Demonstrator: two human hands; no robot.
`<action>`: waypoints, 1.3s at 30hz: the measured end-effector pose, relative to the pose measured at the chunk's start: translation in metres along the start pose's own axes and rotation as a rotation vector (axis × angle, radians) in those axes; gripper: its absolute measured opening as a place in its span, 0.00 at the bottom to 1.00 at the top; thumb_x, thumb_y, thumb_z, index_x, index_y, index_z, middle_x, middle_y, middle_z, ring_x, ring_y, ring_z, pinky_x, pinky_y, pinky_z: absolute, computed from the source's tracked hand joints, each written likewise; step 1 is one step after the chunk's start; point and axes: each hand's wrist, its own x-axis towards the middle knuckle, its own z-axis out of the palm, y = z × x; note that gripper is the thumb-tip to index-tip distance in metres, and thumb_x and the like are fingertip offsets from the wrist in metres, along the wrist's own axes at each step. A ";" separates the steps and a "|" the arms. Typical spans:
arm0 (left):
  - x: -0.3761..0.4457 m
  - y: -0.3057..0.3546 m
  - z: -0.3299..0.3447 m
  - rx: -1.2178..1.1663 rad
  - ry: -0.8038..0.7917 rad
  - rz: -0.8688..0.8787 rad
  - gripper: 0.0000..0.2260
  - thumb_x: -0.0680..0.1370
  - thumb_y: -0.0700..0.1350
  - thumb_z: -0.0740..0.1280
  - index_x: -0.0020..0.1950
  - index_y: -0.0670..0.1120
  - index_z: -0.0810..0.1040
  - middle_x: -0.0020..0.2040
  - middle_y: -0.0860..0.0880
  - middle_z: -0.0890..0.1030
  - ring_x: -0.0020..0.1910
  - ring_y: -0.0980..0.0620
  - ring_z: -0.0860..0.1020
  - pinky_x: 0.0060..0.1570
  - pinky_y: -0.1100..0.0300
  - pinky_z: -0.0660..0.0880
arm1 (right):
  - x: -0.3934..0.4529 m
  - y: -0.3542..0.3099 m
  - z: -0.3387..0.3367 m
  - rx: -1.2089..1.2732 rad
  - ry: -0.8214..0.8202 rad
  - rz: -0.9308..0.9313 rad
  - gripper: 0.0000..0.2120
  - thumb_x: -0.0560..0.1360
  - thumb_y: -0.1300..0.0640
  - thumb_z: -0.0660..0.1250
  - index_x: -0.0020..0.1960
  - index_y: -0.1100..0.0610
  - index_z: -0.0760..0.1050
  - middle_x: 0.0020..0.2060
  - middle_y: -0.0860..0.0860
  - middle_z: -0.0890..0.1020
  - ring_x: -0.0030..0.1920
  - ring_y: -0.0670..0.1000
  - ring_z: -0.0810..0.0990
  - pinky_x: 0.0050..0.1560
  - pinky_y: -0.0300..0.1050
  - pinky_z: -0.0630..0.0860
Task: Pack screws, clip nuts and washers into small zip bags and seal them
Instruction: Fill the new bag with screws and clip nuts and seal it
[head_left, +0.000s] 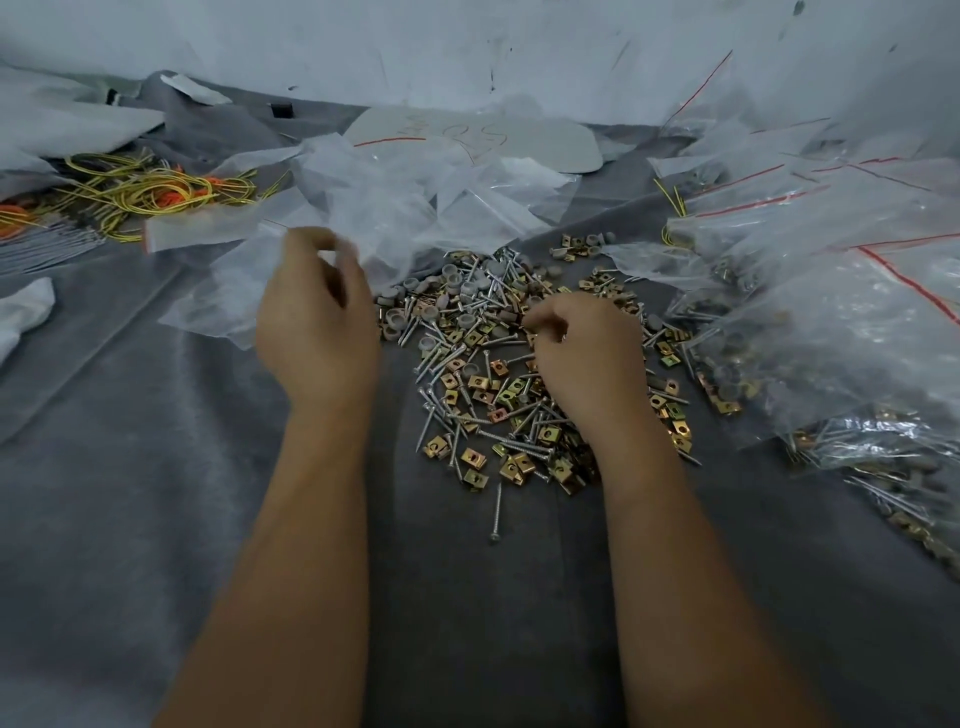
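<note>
Picking step: R hand (582, 358) is curling fingers w/ tips pinching into hardware pile (493, 374), exact piece can't tell. L hand (317, 322), just left of pile, is pinching an empty zip bag (249, 291). Next prob needs bag mouth opened, pieces dropped in.

I see a dark grey cloth (130, 467) under everything. The screws (497, 512) are silver, the clip nuts (474, 457) brassy gold with a rainbow tint, the washers (451, 271) pale grey. The zip bags (779, 208) are clear with a thin red line along the seal. The wires (150, 187) are yellow and orange. The sheet (467, 47) behind is white with dark scuffs.
</note>
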 end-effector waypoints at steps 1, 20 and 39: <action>-0.002 0.000 0.003 0.080 -0.131 0.011 0.07 0.80 0.46 0.63 0.54 0.46 0.77 0.36 0.53 0.75 0.38 0.52 0.74 0.37 0.58 0.63 | 0.000 0.001 -0.001 -0.062 -0.058 0.002 0.12 0.75 0.62 0.64 0.48 0.49 0.83 0.50 0.48 0.84 0.55 0.52 0.79 0.63 0.57 0.71; -0.020 0.005 0.021 -0.005 -0.479 -0.032 0.02 0.78 0.51 0.67 0.48 0.56 0.79 0.35 0.61 0.75 0.35 0.60 0.74 0.34 0.64 0.68 | -0.002 0.003 0.006 -0.356 -0.322 -0.059 0.04 0.74 0.51 0.64 0.48 0.47 0.76 0.63 0.48 0.74 0.65 0.54 0.65 0.64 0.55 0.58; -0.022 0.004 0.024 -0.032 -0.616 0.073 0.07 0.80 0.49 0.65 0.48 0.50 0.82 0.31 0.56 0.75 0.31 0.59 0.73 0.33 0.58 0.70 | -0.003 -0.007 0.002 0.177 0.126 -0.075 0.03 0.77 0.59 0.67 0.47 0.54 0.78 0.43 0.47 0.79 0.44 0.46 0.77 0.49 0.48 0.76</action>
